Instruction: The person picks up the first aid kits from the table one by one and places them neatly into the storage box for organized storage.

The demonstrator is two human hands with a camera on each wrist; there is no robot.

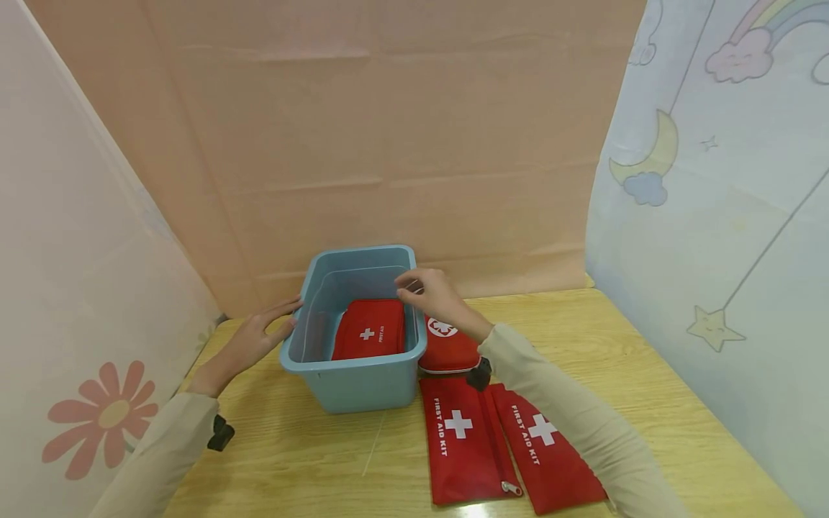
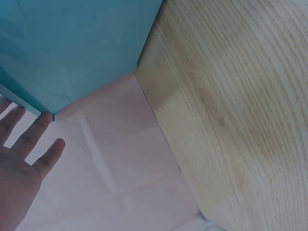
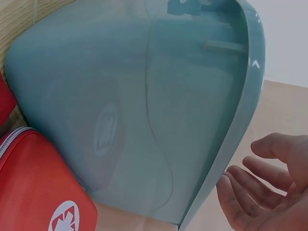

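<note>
A pale wooden surface (image 1: 654, 403) with a visible grain fills the lower part of the head view; behind it, across the upper middle of the frame, hangs a peach-coloured backdrop (image 1: 388, 144) creased with horizontal folds; on the left of the frame a pinkish-white sheet (image 1: 71, 237) slants inward, printed with a red flower (image 1: 103, 417) at the lower left; on the right a light blue sheet (image 1: 732, 237) carries a yellow moon (image 1: 657, 155), a star (image 1: 712, 329), a cloud and a rainbow (image 1: 771, 29) at the upper right; the light is soft and even.
</note>
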